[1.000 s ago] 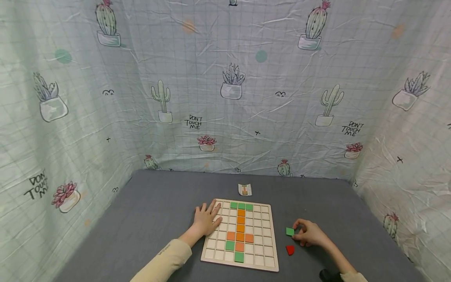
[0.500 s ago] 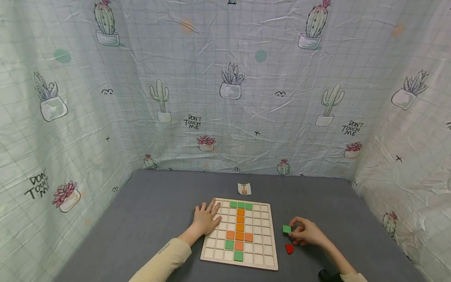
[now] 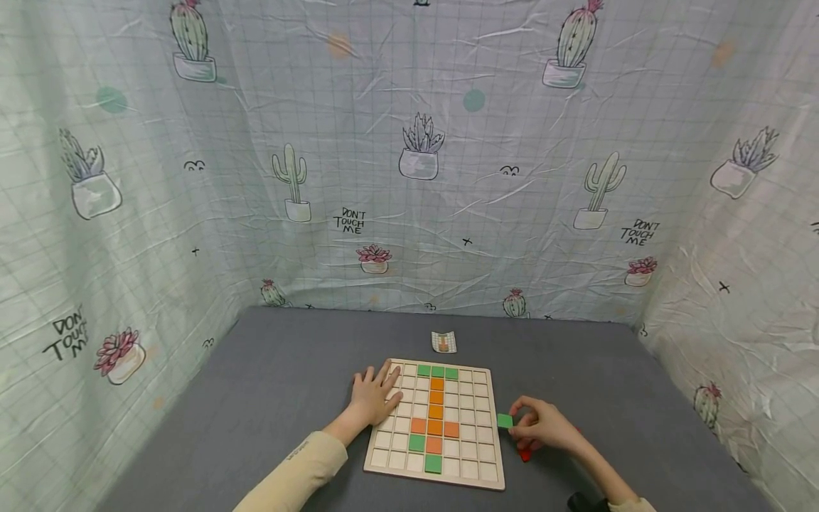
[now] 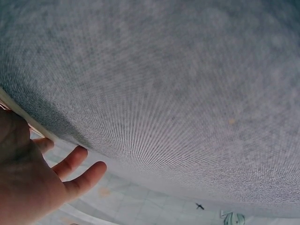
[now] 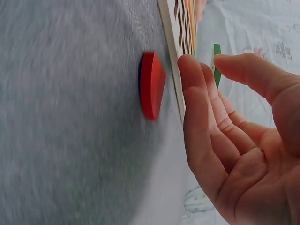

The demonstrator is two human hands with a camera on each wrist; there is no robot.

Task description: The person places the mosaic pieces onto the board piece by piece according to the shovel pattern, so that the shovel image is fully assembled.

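Observation:
My right hand (image 3: pixel 544 425) pinches a green square tile (image 3: pixel 505 421) between thumb and fingertip, just off the right edge of a pale wooden grid board (image 3: pixel 470 434). In the right wrist view the green tile (image 5: pixel 216 65) is seen edge-on at the thumb tip. A red piece (image 5: pixel 153 89) lies on the tabletop under that hand; from the head it is partly covered. My left hand (image 3: pixel 371 400) rests with spread fingers on the board's left edge. Green tiles (image 3: pixel 438 372) sit along the board's far row, and an orange column (image 3: pixel 436 412) runs down its middle.
A small card with a printed grid picture (image 3: pixel 444 343) lies behind the board on the grey table (image 3: pixel 307 355). A sliver of red shows beside the right wrist. Cactus-print cloth (image 3: pixel 409 213) encloses the back and sides.
My right hand has carried the green tile leftward, from beyond the red piece to the board's right edge, and now partly covers the red piece. The left hand stays put.

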